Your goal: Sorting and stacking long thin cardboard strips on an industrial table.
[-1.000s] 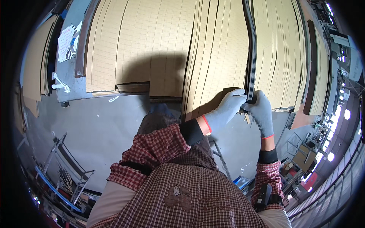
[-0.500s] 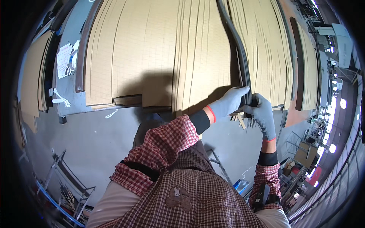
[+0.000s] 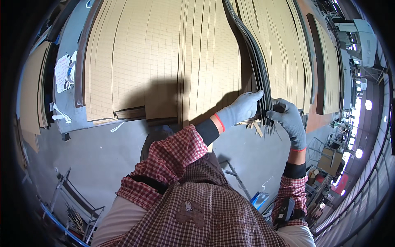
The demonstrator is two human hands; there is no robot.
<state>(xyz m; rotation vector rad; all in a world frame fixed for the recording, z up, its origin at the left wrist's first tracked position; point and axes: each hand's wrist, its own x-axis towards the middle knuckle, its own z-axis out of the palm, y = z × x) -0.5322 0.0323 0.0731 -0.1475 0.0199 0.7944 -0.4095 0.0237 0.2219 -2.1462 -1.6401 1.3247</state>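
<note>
**Both gloved hands on the dark sheet bundle**

Big picture first: a wide stack of tan cardboard sheets point(image 3: 164, 61) stands on edge, filling the top of the view, their lower ends above the grey floor point(image 3: 94, 152). Among them runs a thin bundle of dark grey sheets point(image 3: 253, 49), curving down to the hands. The left hand point(image 3: 242, 109), in a grey glove, lies flat with fingers stretched against the bundle's left face near its lower end. The right hand point(image 3: 288, 119), gloved too, is curled and clamped on the bundle's lower edge from the right. More tan sheets crowd in on both sides. A white paper note point(image 3: 62, 73) sits far left.
</note>
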